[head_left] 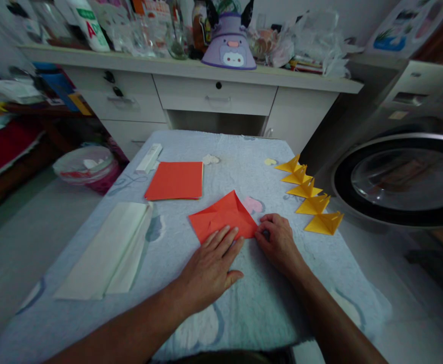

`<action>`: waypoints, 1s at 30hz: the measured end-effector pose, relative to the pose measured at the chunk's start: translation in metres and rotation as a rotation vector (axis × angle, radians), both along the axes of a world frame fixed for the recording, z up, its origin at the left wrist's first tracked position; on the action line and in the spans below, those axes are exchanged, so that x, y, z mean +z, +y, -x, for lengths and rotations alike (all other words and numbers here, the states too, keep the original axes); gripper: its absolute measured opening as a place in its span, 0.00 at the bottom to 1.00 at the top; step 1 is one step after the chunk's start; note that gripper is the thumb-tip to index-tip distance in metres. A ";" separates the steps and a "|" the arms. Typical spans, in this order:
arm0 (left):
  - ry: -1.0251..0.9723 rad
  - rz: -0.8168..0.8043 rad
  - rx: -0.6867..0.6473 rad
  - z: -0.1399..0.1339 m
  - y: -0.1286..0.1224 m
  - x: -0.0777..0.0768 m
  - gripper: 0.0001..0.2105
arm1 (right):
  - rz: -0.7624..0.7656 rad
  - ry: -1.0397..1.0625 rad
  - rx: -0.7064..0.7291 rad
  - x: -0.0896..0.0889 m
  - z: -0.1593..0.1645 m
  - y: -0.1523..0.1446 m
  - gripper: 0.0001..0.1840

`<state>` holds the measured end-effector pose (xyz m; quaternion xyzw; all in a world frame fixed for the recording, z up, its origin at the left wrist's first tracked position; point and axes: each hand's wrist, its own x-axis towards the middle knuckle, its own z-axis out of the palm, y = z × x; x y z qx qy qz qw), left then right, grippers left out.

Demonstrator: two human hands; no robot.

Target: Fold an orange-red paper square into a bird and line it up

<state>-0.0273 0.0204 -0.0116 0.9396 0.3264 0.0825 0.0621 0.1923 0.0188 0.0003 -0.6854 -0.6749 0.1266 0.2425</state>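
Note:
A sheet of orange-red origami paper [221, 215], partly folded, lies on the cloth-covered table in front of me. My left hand [214, 263] rests flat over its lower edge, fingers stretched out and pressing it down. At the paper's right corner, my right hand [276, 237] has its thumb and forefinger pinched together on the tip. Behind and to the left is a square stack of orange-red paper [176, 180]. Several folded yellow paper pieces [308, 189] stand in a row on the right.
A folded whitish sheet [109, 253] lies at the left, with a small white box [149, 157] farther back. Beyond the table stands a white cabinet [214, 96] crowded with bottles and a purple visor [229, 43]. A bin [88, 169] is left; a washing machine [407, 126] is right.

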 end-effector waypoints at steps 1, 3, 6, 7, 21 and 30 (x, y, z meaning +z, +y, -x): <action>0.000 -0.002 0.000 0.000 0.000 0.000 0.33 | 0.000 -0.001 0.000 0.000 0.000 0.000 0.04; -0.004 -0.005 0.001 0.000 0.000 0.000 0.33 | -0.004 -0.006 0.002 -0.002 -0.001 0.000 0.04; -0.006 -0.018 0.002 -0.001 -0.001 0.001 0.32 | -0.016 -0.011 -0.002 -0.003 -0.001 0.000 0.04; -0.006 -0.026 0.001 -0.001 -0.001 0.000 0.31 | -0.020 -0.011 -0.003 -0.004 -0.002 0.000 0.04; -0.022 -0.048 0.030 -0.002 -0.006 -0.006 0.32 | -0.021 -0.005 0.016 -0.006 -0.005 0.001 0.04; -0.005 -0.005 0.053 -0.004 -0.009 -0.003 0.33 | 0.006 -0.020 -0.002 -0.003 -0.004 0.001 0.04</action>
